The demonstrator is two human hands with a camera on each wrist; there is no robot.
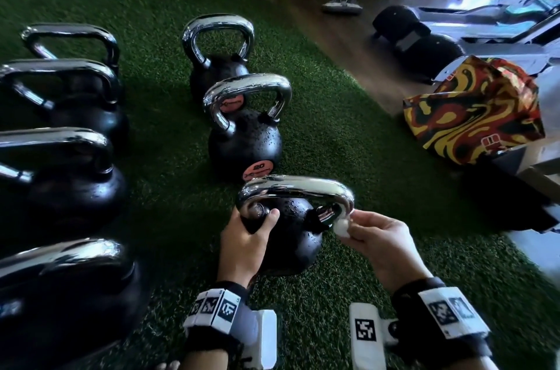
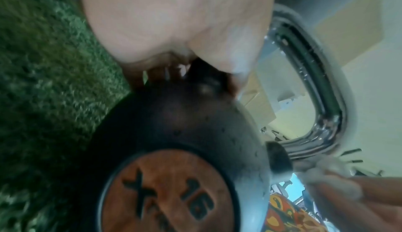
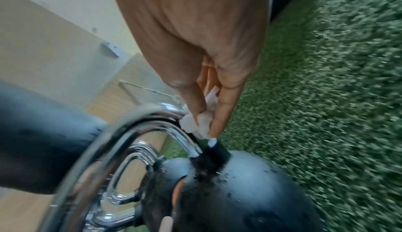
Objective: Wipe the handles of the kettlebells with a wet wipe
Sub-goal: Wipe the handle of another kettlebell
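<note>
Right hand (image 1: 377, 243): a small crumpled white wet wipe (image 1: 341, 228) is pinched between thumb and fingertips, pressed at the right foot of the chrome loop handle (image 1: 295, 189).
Left hand (image 1: 247, 240): curled round the handle's left foot, bracing the nearest black round kettlebell (image 1: 291, 243) on the green artificial turf (image 1: 378, 157).
Risk: the tiny wad may be dropped, or may slide on the beaded, wet chrome.
Risk: the handle's underside may be missed.
Remaining: other kettlebells' handles are judged possibly unwiped.

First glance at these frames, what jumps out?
The chrome handle of the nearest kettlebell, bottom centre: the left hand grips its left base while the right hand pinches a white wet wipe against its right side. More kettlebells stand in rows behind and to the left on green turf; a swirl-patterned bag sits right.
</note>
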